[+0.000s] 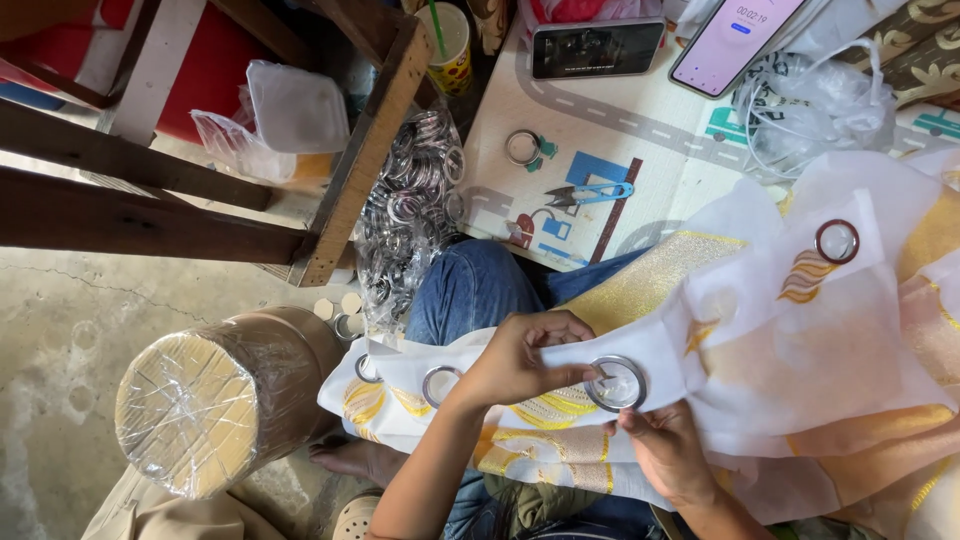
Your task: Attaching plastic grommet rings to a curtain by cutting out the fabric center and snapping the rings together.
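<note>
We count four metal rings fitted in the curtain fabric: one between our hands, two further left, one upper right. One loose ring on the play mat, plus a bag of rings too many to count. Two phones, one blue thread snip, one cup, one wrapped roll.

Home curtain workshop: bagged eyelet rings, floor mat (concrete floor).

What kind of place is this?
Probably a small home curtain workshop on the floor: both hands fit a silver metal ring into white and gold curtain fabric, beside a clear bag of spare rings.
</note>
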